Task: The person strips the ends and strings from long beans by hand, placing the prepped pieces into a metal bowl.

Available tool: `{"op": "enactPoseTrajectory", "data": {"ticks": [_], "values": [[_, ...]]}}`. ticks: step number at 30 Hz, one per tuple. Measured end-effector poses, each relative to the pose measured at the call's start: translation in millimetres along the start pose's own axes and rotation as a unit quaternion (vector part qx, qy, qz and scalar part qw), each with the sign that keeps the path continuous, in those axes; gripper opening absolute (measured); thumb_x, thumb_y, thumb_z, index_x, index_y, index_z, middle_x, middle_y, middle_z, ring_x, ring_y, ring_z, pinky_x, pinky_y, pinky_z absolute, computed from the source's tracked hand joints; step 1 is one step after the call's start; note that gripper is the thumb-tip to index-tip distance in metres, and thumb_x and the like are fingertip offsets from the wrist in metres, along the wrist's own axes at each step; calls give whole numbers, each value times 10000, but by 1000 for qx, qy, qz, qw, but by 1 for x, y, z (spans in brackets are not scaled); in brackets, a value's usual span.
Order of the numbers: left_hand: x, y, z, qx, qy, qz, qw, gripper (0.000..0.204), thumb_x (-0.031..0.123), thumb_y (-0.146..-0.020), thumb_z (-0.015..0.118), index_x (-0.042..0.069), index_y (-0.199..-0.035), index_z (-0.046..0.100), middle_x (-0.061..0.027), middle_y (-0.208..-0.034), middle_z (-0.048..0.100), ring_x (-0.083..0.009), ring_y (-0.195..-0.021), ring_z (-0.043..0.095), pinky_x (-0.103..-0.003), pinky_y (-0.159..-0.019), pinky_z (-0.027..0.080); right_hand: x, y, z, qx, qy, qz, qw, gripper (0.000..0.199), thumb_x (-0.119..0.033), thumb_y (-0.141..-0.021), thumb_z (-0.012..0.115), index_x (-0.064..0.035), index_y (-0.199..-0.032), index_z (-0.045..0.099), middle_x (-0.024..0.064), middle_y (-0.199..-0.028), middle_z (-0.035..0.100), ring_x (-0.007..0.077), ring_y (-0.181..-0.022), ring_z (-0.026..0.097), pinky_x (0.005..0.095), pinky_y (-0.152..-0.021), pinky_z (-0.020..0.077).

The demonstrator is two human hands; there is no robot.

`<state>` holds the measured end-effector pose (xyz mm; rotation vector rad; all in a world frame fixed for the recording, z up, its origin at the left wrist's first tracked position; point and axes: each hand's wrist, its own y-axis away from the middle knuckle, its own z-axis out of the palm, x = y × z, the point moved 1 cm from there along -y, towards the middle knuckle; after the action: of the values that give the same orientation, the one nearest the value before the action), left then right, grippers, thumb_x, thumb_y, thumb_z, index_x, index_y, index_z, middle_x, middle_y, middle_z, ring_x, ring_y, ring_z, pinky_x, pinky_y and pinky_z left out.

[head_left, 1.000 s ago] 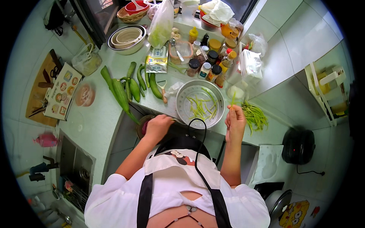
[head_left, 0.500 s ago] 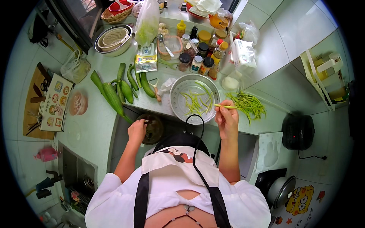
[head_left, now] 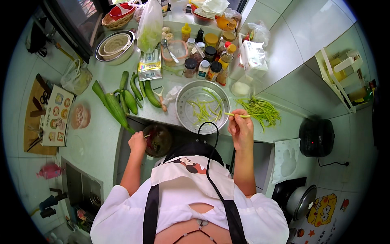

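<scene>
Left hand [head_left: 137,141]: you are keeping its fingers drawn together over the near side of the round dark bin [head_left: 165,142]; a small pale bit [head_left: 146,136] is showing at the fingertips, too small to name.
Right hand [head_left: 241,132]: you are pinching one green stem [head_left: 237,115] between thumb and fingertips, the palm partly curled and nothing else showing in it.
Held stem: it is lying nearly level in your grip, its left end pointing toward the rim of the pan, just beside it.
Round metal pan [head_left: 181,106]: it is standing on the counter [head_left: 87,142] between your hands and beyond them, its floor pierced with holes.
Cut green pieces [head_left: 200,110]: they are lying loosely scattered inside that pan.
Stem pile [head_left: 262,112]: it is resting on the counter just beyond your right hand, to the right of the pan.
Green gourds [head_left: 115,107]: they are lying grouped left of the pan, the longest one's narrow end reaching past the counter edge near your left hand.
Peeler [head_left: 162,101]: it is lying between the gourds and the pan, beside a crumpled white tissue [head_left: 173,93].
Jars and bottles [head_left: 214,71]: they are standing clustered behind the pan.
Black cable [head_left: 209,162]: it is running up your apron [head_left: 168,173] and looping across your view of the pan's near rim.
</scene>
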<state>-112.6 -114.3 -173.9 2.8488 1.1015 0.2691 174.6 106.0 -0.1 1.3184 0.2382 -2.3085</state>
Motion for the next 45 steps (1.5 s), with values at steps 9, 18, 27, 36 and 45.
{"op": "enactPoseTrajectory", "data": {"ticks": [9,18,27,36,45], "values": [[70,-11,-60,107,143,108,978,117,201,-819,608,100,-855,655,-94,-798,593,-302,-769,604,-401,-658,484,-1,-3,-2,1,50,18,999,88,-107,-884,539,-63,-960,553,50,-749,600,61,-483,422,203,-432,306],[198,-5,-144,164,347,388,838,201,105,-762,685,90,-959,648,-81,-814,611,-246,-696,611,-326,-600,499,3,4,9,-20,175,18,984,100,-106,-901,547,-38,-971,566,37,-733,575,46,-514,436,175,-453,336],[209,4,-139,136,292,388,864,195,126,-770,670,78,-957,635,-78,-813,612,-260,-713,617,-345,-607,505,16,5,3,-14,293,-49,955,84,-74,-886,569,-39,-963,566,24,-782,612,27,-577,467,167,-489,359],[204,4,-133,143,259,382,875,138,94,-767,616,73,-902,595,-77,-743,574,-268,-674,598,-359,-576,484,23,1,9,-42,312,-49,948,112,-86,-890,574,-20,-979,559,23,-784,617,59,-670,560,180,-563,416],[188,-7,-127,212,251,343,880,135,47,-741,563,77,-873,565,-72,-709,546,-267,-651,590,-360,-544,472,0,-4,12,-21,495,-79,865,170,-168,-889,580,-2,-866,605,76,-628,611,109,-570,581,251,-541,444]]}}
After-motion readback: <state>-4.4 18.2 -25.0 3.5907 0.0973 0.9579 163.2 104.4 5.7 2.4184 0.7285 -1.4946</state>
